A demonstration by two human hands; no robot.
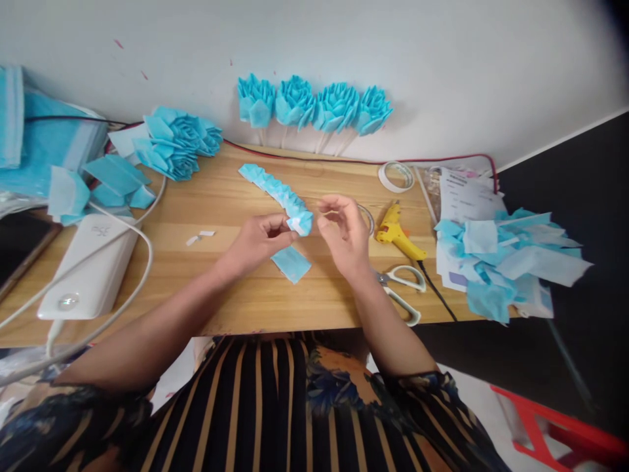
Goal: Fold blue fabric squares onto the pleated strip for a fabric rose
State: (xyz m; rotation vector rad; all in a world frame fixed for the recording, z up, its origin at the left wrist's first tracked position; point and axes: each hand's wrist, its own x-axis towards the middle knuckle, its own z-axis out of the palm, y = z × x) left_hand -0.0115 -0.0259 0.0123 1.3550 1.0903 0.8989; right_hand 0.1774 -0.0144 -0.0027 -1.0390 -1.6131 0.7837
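Note:
My left hand [258, 239] pinches the near end of a ruffled light-blue fabric strip [275, 189], folded into a row of small pleats that runs away toward the back left. Just right of that end is my right hand [346, 233], its fingers curved and thumb apart, with nothing visible between them. Below the strip a flat blue fabric piece [293, 264] lies on the wooden table [289, 308]. Close to my right wrist are scissors [405, 288] with pale handles, partly hidden by my arm. A yellow glue gun [398, 233] rests farther right.
Several blue fabric flowers [337, 107] on stems lean against the wall, with more flowers [177, 144] at left. A white power bank [88, 265] with cables occupies the left. A tape roll [396, 177] lies at the back. Blue scraps [506, 255] pile up at right.

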